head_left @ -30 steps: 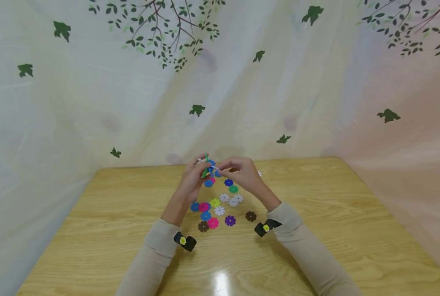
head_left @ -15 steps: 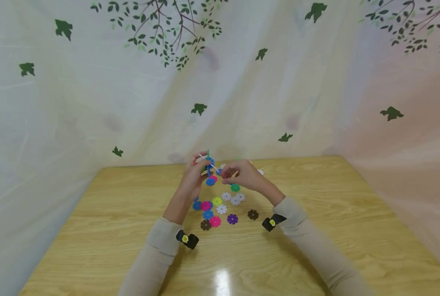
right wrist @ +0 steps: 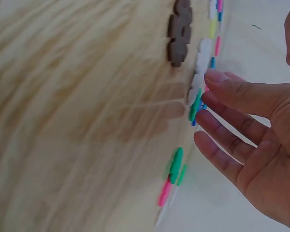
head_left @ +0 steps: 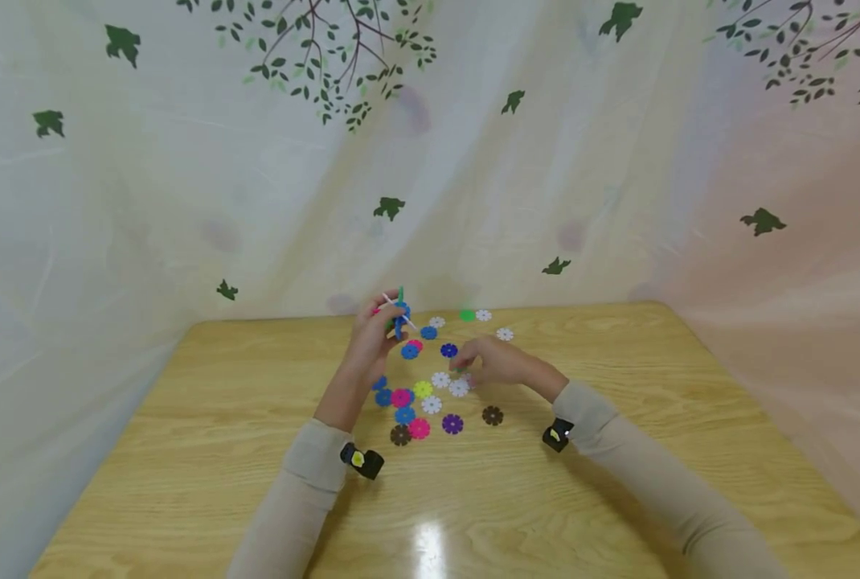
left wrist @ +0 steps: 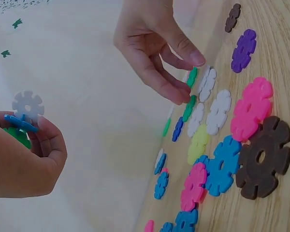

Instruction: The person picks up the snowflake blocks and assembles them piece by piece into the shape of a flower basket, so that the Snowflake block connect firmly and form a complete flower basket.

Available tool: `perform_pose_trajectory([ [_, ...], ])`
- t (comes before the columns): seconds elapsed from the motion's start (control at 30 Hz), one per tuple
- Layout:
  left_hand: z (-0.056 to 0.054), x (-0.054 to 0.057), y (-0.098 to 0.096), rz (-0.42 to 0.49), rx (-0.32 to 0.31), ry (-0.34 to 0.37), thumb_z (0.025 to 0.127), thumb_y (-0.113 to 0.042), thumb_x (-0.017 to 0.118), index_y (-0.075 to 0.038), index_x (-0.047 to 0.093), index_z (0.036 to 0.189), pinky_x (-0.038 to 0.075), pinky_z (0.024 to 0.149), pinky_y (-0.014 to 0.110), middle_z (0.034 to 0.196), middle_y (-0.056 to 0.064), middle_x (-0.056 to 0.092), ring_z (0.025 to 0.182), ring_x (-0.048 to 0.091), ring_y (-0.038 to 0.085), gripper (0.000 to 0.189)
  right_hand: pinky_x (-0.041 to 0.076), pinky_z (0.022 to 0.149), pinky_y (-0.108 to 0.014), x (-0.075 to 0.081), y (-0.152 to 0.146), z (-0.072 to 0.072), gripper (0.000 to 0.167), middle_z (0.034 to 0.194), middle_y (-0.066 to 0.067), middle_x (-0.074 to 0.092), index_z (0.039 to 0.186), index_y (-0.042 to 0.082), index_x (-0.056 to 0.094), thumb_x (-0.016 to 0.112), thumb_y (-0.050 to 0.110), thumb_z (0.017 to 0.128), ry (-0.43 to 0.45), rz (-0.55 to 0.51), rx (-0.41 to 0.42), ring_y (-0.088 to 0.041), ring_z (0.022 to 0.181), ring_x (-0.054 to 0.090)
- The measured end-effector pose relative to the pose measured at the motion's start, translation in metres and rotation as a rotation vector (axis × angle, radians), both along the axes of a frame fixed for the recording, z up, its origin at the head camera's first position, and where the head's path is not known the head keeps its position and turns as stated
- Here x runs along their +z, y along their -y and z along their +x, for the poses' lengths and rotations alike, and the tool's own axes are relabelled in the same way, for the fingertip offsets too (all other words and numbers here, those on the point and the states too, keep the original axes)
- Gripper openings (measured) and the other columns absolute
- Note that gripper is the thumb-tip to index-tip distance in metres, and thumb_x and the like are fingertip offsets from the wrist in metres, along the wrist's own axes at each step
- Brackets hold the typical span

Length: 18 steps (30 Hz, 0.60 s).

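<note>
My left hand [head_left: 370,342] holds up a cluster of joined notched plastic discs [head_left: 402,312], in blue, white, green and pink. In the left wrist view a white disc [left wrist: 28,102] stands up from the cluster above a blue disc [left wrist: 21,123], and the fingers hide part of the rest. My right hand [head_left: 501,362] reaches low over the loose discs with nothing between its fingers. Its fingertips come close to a green disc [left wrist: 189,107] in the left wrist view, beside several white discs [left wrist: 218,112]. The right wrist view shows the thumb and fingers apart [right wrist: 261,130].
Loose discs lie across the wooden table [head_left: 256,482]: brown [head_left: 493,416], purple [head_left: 452,424], pink [head_left: 419,428], yellow [head_left: 423,389] and blue [head_left: 428,332] among them. A bright green disc [head_left: 468,315] lies near the back edge. A pale leaf-printed cloth [head_left: 292,201] hangs behind.
My right hand has left the cluster, where it was pinching the white disc, and moved right and down toward the loose discs. My left hand keeps its hold on the cluster.
</note>
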<state>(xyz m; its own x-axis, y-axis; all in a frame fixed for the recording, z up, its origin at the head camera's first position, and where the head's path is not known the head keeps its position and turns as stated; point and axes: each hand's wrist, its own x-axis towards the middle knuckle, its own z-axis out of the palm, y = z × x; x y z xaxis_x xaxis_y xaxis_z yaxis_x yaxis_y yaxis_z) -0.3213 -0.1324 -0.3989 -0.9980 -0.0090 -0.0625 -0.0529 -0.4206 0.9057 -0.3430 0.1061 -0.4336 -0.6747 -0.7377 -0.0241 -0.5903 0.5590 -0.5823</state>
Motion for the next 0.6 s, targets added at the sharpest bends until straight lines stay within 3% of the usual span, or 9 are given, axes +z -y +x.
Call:
perform_pose_trajectory([
  [0.33,-0.0002,-0.0029,0.0004,-0.107,-0.107,0.011,0.098,-0.004,0.055,-0.006,0.055,0.130,0.049,0.067,0.020,0.089,-0.004,0.053,0.076,0.052,0.007,0.032,0.057,0.090,-0.032,-0.0084,-0.0002,0.0002,0.034,0.110,-0.009,0.070,0.114,0.003,0.075,0.076,-0.007,0.082,-0.005,0.040,-0.010,-0.023,0.103,0.066],
  [0.6,-0.0003,-0.0060,0.0042,-0.191,-0.186,0.022,0.099,-0.003,0.055,-0.003,0.050,0.139,0.046,0.068,0.023,0.090,-0.001,0.052,0.070,0.052,0.008,0.040,0.051,0.074,-0.023,-0.0067,-0.0012,-0.0015,0.013,0.092,-0.007,0.066,0.092,0.003,0.074,0.074,-0.007,0.083,0.016,0.002,-0.030,-0.013,0.083,0.057],
])
